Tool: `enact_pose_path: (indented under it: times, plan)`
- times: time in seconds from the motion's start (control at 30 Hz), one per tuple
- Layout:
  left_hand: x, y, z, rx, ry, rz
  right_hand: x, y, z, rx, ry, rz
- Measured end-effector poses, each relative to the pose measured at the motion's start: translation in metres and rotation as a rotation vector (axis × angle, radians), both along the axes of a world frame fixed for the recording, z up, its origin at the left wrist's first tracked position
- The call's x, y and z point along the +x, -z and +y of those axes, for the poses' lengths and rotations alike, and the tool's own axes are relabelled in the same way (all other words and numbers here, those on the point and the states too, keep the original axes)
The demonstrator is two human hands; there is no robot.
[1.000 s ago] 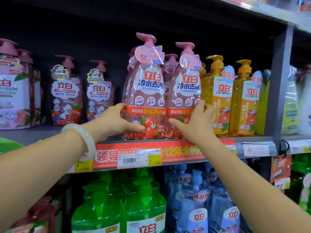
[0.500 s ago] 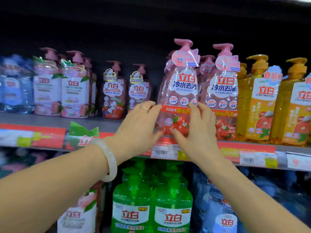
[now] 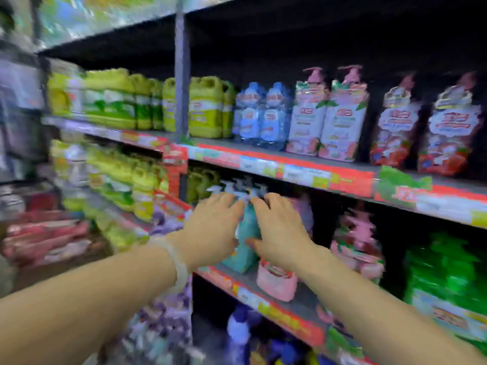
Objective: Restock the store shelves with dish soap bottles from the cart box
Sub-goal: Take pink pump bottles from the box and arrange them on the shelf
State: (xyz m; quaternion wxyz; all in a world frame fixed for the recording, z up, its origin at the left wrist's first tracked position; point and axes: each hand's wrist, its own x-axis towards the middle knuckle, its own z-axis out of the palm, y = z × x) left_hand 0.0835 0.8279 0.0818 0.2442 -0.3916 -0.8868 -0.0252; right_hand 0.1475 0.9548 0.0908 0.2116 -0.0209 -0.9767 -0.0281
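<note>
Head view, heavy motion blur; labels unreadable.

Item 1 – left hand [image 3: 210, 230] & right hand [image 3: 280, 233]: both reach fwd, side by side, onto the lower shelf [image 3: 297, 302]. Fingers look fairly straight and lie against a teal bottle [image 3: 243, 248], one hand per flank; thumbs low toward the gap btwn hands. Grip state: flat-pressed on the sides rather than wrapped, as far as blur allows. Pale bangle [image 3: 175, 262] on left wrist.

Item 2 – teal bottle: stands btwn the two grips, at the shelf's front edge, approx upright. White pump heads [image 3: 237, 189] of more bottles just beyond the fingertips.

Item 3 – pink bottle [image 3: 276, 281]: directly under right wrist, front row, near the lip.

Item 4 – upper shelf above grips: blue bottles [image 3: 261, 114], pink-capped bottles [image 3: 326, 111], yellow-green jugs [image 3: 203, 106] up-left.

Cart box: not in view.

Step (judged): straightening/pushing stock on the lower shelf.

Risks (judged):
- flat-hand contact only, so the bottle could slip or tip off the front edge;
- right forearm could knock the pink bottle off the lip;
- pushing back too hard could topple the pump bottles behind.
</note>
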Motion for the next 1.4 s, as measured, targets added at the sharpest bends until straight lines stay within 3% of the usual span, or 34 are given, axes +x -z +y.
enact_pose_path:
  times: [0.27,0.6,1.07,1.4]
  plan:
    - [-0.067,0.081,-0.223,-0.150,-0.449,-0.194,-0.113,0.090,-0.202,-0.089,-0.181,-0.250]
    - [-0.139,0.149,-0.398,-0.123,-0.704,-0.411,-0.227,0.154,-0.366,-0.021,-0.362,-0.495]
    - [-0.356,0.163,-0.575,-0.067,-0.841,-0.496,-0.474,0.183,-0.530,-0.078,-0.429,-0.626]
    - [-0.536,0.197,-0.665,-0.110,-0.701,-0.558,-0.631,0.219,-0.607,-0.131,-0.263,-0.672]
